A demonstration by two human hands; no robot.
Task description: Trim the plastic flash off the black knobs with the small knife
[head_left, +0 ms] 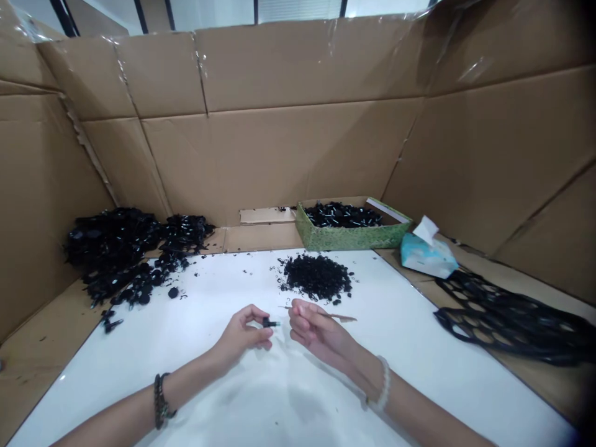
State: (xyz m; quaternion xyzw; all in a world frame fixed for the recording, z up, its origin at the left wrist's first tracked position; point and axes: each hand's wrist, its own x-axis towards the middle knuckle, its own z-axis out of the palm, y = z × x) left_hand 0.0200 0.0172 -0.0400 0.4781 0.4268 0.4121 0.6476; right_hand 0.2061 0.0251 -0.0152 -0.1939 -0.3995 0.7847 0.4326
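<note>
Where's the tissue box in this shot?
In the head view, the tissue box sits on the right, on the cardboard, between the green patterned box and the black mesh netting.

Matt cardboard walls, glossy white tabletop, black plastic parts

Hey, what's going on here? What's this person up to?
A person is working at a white table with bare hands. The left hand pinches a small black part, and the right hand holds a thin stick. Just ahead lies a pile of small black pieces, with a green box of more black parts behind it. A larger black heap sits to the left; a tissue box and black netting lie to the right, within cardboard walls.
</note>
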